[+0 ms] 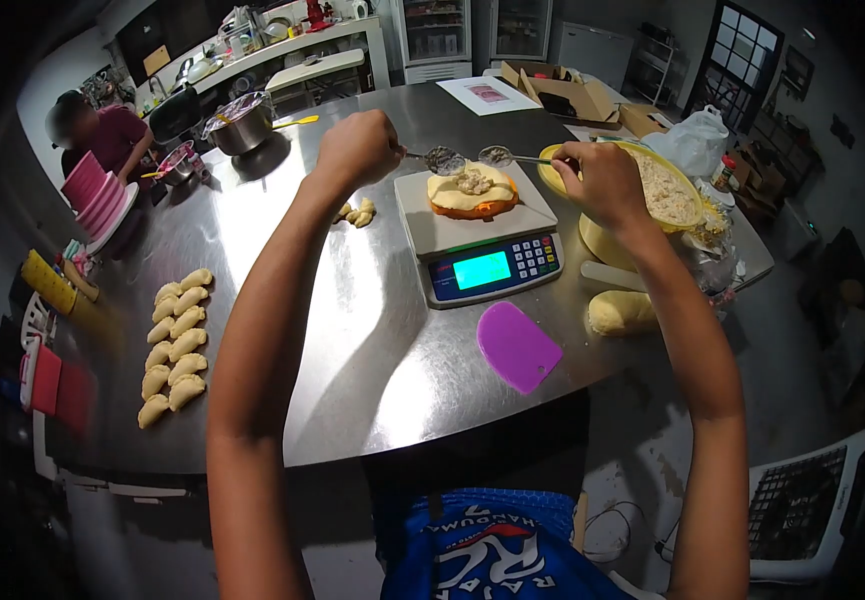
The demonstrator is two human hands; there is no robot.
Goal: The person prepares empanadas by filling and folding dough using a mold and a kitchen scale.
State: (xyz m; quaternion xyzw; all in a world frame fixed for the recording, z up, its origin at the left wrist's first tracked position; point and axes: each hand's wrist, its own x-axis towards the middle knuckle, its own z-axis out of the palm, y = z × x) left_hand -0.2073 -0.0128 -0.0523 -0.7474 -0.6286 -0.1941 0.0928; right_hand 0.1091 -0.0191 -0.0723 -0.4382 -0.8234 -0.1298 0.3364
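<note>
My left hand [360, 150] is closed on the handle of a spoon [444, 161], its bowl smeared with filling. From the other side my right hand [602, 182] grips a second spoon [495, 156]. Both spoon bowls hover close over a lump of pale filling [474, 181] on a flat sheet of yellow dough [442, 190]. That dough lies on an orange base [467, 212], perhaps a mould, on the pan of a digital kitchen scale [420, 222]. The scale's display glows, but its figures are unreadable. Near my right hand is a yellow tub of pale filling [667, 190].
Folded, crimped pastries [188, 342] stand in rows at the left. Dough scraps [357, 213] lie beside the scale. A purple scraper [518, 347] and a dough roll [622, 313] are nearer me. A metal pot [243, 128] stands behind; another person [117, 140] is at far left.
</note>
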